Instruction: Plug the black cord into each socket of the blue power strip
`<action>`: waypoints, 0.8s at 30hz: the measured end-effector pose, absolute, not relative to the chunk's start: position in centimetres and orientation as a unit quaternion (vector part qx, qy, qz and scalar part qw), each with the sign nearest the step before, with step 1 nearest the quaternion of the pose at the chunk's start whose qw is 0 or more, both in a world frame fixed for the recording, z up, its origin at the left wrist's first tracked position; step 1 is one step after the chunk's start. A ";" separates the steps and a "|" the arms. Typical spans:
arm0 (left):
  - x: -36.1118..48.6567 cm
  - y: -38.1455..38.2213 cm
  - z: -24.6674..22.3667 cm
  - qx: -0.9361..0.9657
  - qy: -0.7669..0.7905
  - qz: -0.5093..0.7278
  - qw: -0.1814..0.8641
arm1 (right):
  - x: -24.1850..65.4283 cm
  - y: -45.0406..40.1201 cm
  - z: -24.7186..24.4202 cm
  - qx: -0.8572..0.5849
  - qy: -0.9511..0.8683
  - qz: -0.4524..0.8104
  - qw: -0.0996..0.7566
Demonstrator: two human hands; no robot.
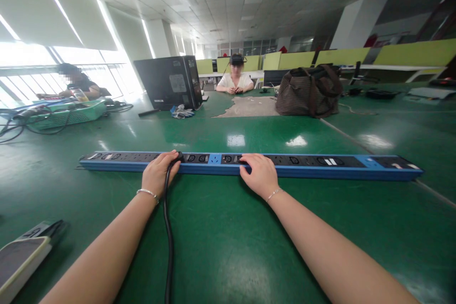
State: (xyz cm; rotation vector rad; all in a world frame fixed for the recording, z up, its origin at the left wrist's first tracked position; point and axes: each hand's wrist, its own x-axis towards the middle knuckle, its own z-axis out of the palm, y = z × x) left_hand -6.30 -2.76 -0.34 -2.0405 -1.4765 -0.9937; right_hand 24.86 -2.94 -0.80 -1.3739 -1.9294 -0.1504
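Note:
A long blue power strip (320, 171) with black and blue socket sections lies across the green table. My left hand (156, 175) is closed around a black plug (180, 156) at a socket left of the strip's middle. How deep the plug sits cannot be seen. From under that hand a thick black cable (169, 242) runs down toward me. Right of the middle, my right hand (261, 175) grips the strip, fingers over its top and thumb at the near side.
A black computer case (167, 83), gloves (182, 111) and a brown bag (308, 90) stand farther back. At left is a green basket (71, 115) with cables; a pale-edged object (24, 259) lies near left. One person (235, 80) sits opposite, another (80, 85) at left.

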 end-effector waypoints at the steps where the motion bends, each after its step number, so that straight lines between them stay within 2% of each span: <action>1: -6.2 -2.8 -0.4 -0.732 -0.540 -0.356 0.215 | 24.8 -2.9 -0.8 -0.538 -0.753 -0.059 0.374; 7: -6.2 -2.6 0.1 -0.712 -0.570 -0.347 0.217 | 24.7 -2.9 -0.7 -0.542 -0.750 -0.066 0.374; 24: -6.7 -2.4 0.1 -0.728 -0.532 -0.359 0.241 | 24.8 -3.1 -0.6 -0.541 -0.755 -0.067 0.363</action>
